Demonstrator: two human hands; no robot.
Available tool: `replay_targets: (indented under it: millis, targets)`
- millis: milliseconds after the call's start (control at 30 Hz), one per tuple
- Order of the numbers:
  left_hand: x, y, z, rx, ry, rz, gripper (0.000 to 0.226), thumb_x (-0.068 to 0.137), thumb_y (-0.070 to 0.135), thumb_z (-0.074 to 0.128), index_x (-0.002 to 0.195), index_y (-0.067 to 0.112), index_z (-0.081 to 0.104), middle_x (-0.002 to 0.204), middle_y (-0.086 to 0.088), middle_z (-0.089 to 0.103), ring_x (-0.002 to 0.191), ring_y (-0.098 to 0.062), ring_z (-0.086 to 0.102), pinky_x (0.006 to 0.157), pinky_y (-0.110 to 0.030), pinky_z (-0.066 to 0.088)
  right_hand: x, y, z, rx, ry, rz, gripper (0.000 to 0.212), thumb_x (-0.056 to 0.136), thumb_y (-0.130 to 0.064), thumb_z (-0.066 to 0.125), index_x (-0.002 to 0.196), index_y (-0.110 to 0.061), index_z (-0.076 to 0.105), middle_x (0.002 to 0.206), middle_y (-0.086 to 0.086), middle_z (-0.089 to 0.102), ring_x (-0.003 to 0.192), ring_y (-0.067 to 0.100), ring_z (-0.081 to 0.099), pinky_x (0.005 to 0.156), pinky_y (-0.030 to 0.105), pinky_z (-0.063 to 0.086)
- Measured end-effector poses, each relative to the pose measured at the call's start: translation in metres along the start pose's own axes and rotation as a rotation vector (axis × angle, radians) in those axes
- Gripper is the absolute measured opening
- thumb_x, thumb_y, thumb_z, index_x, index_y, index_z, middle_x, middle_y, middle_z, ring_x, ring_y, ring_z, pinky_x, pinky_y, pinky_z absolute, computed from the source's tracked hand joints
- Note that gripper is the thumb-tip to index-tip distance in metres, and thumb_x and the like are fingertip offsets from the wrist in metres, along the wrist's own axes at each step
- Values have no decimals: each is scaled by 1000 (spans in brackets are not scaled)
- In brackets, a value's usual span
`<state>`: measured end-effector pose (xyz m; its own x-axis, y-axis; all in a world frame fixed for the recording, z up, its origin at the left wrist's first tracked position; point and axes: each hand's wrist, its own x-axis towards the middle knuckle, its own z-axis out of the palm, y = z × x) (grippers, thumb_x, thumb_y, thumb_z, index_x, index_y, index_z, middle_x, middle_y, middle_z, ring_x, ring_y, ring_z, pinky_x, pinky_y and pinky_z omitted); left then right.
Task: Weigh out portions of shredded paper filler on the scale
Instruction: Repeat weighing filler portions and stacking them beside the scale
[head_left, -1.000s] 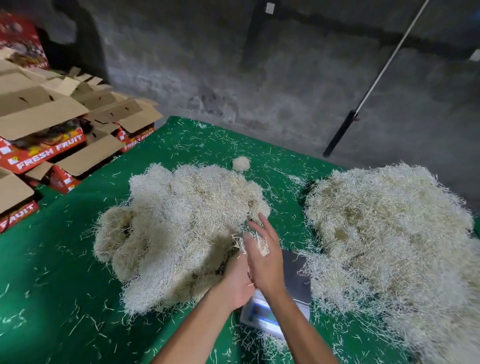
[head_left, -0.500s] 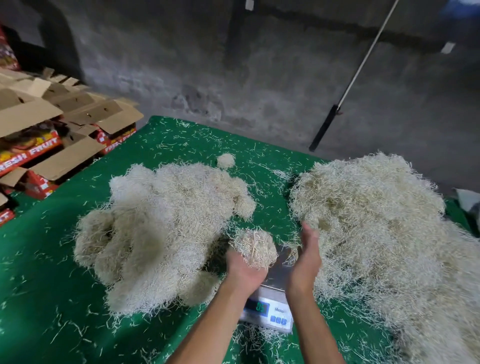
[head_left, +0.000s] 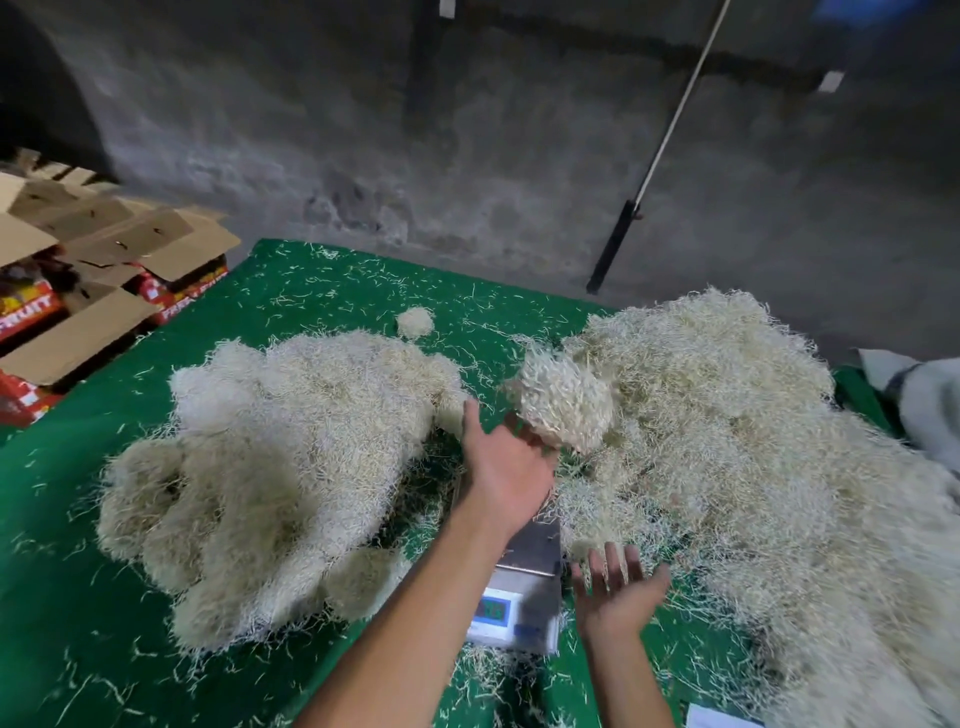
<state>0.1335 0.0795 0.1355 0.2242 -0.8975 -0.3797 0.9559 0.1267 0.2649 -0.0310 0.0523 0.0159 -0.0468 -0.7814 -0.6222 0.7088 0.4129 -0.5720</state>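
A small digital scale (head_left: 525, 590) with a steel platter and a lit display stands on the green table cover (head_left: 62, 571), between two big heaps of pale shredded paper. The left heap (head_left: 270, 467) is made of rounded clumps, and the right heap (head_left: 753, 467) is loose and wide. My left hand (head_left: 506, 470) reaches out above the scale's far end with its palm open. A blurred ball of shreds (head_left: 563, 402) sits at its fingertips, over the edge of the right heap. My right hand (head_left: 618, 590) hovers beside the scale, palm up, fingers spread and empty.
A small separate ball of shreds (head_left: 414, 322) lies at the back. Open cardboard fruit boxes (head_left: 104, 270) are stacked on the left. A pole (head_left: 670, 130) leans on the concrete wall. Grey cloth (head_left: 924, 400) lies at the right edge. Loose strands litter the cover.
My left hand has carried the ball of shreds up from over the scale toward the right heap and opened its fingers. My right hand has drawn back from the right heap, palm now up.
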Motion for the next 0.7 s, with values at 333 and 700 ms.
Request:
replay_targets:
  millis: [333,700]
  targets:
    - [0,-26,-133,-46,369,-14,81,100,67,28,157,9,28,155,-21,40,140,-37,41,108,-51,35,-55,15,165,-106,-614,115,62,105,-61,26,150,-21,42,143,8,55,132,33,54,109,66,40]
    - [32,-55,-135,163,323,-80,69,105,56,33,147,2,44,143,-19,55,132,-32,52,115,-46,36,1,54,47,-256,-378,197,41,107,-49,36,125,-18,57,128,9,70,121,27,63,108,45,46]
